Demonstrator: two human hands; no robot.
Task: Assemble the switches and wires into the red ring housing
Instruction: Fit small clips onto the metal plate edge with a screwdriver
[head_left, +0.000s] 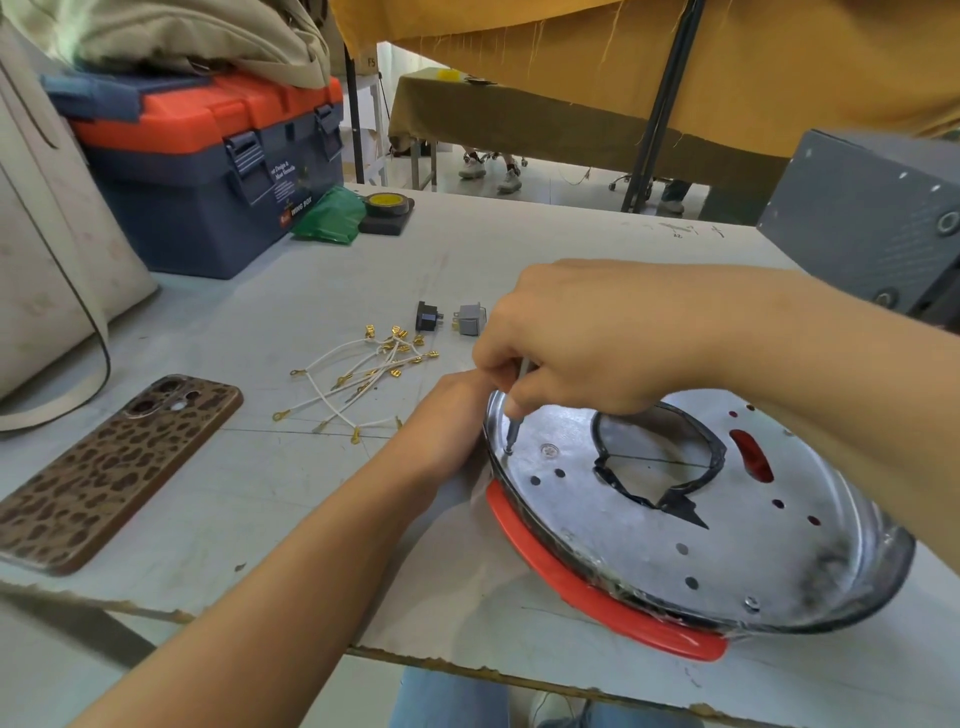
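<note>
The right hand (587, 338) is curled tight around a thin screwdriver (517, 410) and holds it almost straight up, so the tip sits on a screw (508, 451) near the edge of the round metal plate (639, 525). The plate lies on top of the red ring housing (587, 587), which peeks out along the near side. It all rests on the table (260, 493), tilted a little. The left hand (452, 415) reaches in beside the far left edge of the plate, probably to keep it from sliding while the screw is turned. Its fingers are hidden behind the plate and the other hand, so I cannot tell how they lie. The white wires (358, 379) with gold ends wait in a loose pile just to the left. The black switch (427, 316) and the gray switch (469, 320) sit side by side behind them, not yet put in. A phone (114, 467) lies face down nearer the left edge of the table.
</note>
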